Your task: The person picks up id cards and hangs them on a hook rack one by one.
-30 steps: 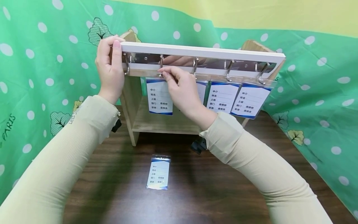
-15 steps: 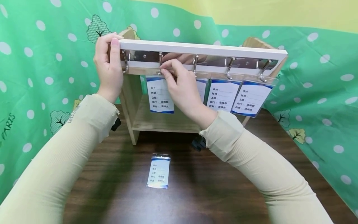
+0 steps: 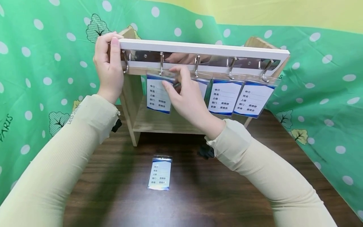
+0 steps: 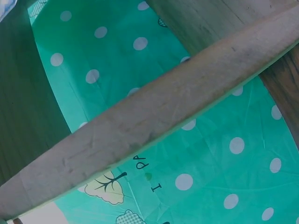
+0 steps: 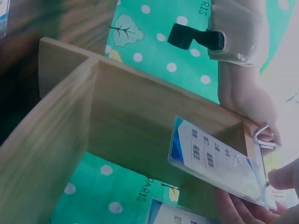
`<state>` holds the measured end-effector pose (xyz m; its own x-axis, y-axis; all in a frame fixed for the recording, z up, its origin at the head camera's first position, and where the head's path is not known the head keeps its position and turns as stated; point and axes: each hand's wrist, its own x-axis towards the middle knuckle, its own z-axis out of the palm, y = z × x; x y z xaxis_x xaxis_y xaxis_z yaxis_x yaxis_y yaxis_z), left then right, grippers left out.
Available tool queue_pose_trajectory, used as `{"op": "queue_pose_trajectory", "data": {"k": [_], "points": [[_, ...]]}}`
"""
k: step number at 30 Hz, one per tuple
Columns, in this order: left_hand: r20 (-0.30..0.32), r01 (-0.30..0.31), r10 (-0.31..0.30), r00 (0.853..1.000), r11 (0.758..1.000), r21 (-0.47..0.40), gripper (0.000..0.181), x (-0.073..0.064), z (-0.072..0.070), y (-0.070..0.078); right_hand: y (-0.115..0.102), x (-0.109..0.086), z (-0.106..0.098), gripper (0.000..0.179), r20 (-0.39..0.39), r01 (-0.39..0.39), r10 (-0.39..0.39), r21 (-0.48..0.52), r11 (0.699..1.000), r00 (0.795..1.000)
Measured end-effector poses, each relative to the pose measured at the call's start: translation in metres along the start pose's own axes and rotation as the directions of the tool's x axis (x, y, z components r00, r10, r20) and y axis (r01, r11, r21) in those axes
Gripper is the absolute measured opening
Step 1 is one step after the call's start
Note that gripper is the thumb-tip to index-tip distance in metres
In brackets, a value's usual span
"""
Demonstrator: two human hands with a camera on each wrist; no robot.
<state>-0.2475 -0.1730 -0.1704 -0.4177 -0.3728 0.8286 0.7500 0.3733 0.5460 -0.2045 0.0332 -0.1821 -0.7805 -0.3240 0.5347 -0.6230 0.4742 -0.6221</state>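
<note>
In the head view my left hand (image 3: 109, 66) grips the left end of a white-edged hook rack (image 3: 204, 47), thumb on its front. My right hand (image 3: 191, 97) is at an ID badge (image 3: 157, 94) hanging at the second hook (image 3: 161, 63). Its thumb lies over the badge's upper right part, with fingers behind. The right wrist view shows that badge (image 5: 210, 151) between thumb and fingers near its top edge. More badges hang to the right, including one (image 3: 225, 96) and another (image 3: 255, 97); the one on the third hook is partly hidden by my right hand.
The leftmost hook (image 3: 125, 63) carries no badge. Another ID badge (image 3: 160, 173) lies on the dark wooden table (image 3: 198, 195) in front of the wooden stand (image 3: 158, 126). A green dotted cloth (image 3: 37, 94) surrounds the setup.
My right thumb has slid down from the hook tip onto the badge's front, and the index finger has spread away from it. The badge has turned slightly. My left hand keeps its grip.
</note>
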Motion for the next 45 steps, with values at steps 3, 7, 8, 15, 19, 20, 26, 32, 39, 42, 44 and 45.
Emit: {"op": "queue_pose_trajectory", "data": {"k": [3,7,8,15,19,20,26,32,39,42,44,45], "points": [[-0.001,0.000,0.000,1.000,1.000,0.003,0.022,0.000,0.000,0.000,0.002,-0.006,-0.001,0.042,0.003,-0.023,0.023,0.039,0.999,1.000],[-0.003,-0.006,0.006,1.000,1.000,-0.004,0.022,0.000,0.000,0.001,0.007,-0.016,-0.003,0.046,0.016,-0.065,0.063,0.125,0.990,0.998],[-0.004,-0.007,0.007,1.000,1.000,-0.004,0.022,0.000,0.000,0.001,0.008,-0.019,-0.003,0.046,0.018,-0.074,0.072,0.145,0.987,0.997],[0.000,-0.006,0.006,1.000,1.000,0.015,0.022,0.001,0.001,0.001,0.020,-0.031,-0.003,0.042,-0.002,-0.123,0.129,0.281,0.952,0.992],[-0.003,-0.002,0.002,1.000,1.000,0.011,0.022,0.001,0.001,0.000,0.025,-0.039,-0.004,0.035,-0.048,-0.099,0.117,0.287,0.953,0.992],[-0.004,-0.001,0.001,1.000,1.000,0.008,0.022,0.000,0.001,0.000,0.027,-0.041,-0.005,0.034,-0.063,-0.086,0.108,0.274,0.958,0.992],[-0.015,-0.004,0.004,1.000,1.000,-0.002,0.022,0.001,0.000,0.000,0.036,-0.050,-0.005,0.027,-0.113,-0.074,0.116,0.324,0.943,0.987],[-0.012,-0.002,0.002,1.000,1.000,0.002,0.022,0.000,0.000,-0.001,0.044,-0.059,-0.003,0.024,-0.104,-0.112,0.174,0.439,0.892,0.979],[-0.013,-0.003,0.003,1.000,1.000,0.000,0.022,0.000,0.001,-0.001,0.055,-0.069,0.004,0.022,-0.095,-0.133,0.214,0.528,0.838,0.972],[-0.016,-0.006,0.006,1.000,1.000,0.000,0.022,0.001,0.001,-0.002,0.058,-0.072,0.008,0.022,-0.088,-0.148,0.236,0.558,0.817,0.968],[-0.015,-0.011,0.011,1.000,1.000,0.003,0.022,0.001,0.001,-0.003,0.058,-0.074,0.010,0.021,-0.084,-0.157,0.247,0.570,0.806,0.965],[-0.015,-0.012,0.012,1.000,1.000,0.005,0.022,0.001,0.001,-0.003,0.059,-0.075,0.011,0.021,-0.082,-0.161,0.252,0.574,0.803,0.964]]}}
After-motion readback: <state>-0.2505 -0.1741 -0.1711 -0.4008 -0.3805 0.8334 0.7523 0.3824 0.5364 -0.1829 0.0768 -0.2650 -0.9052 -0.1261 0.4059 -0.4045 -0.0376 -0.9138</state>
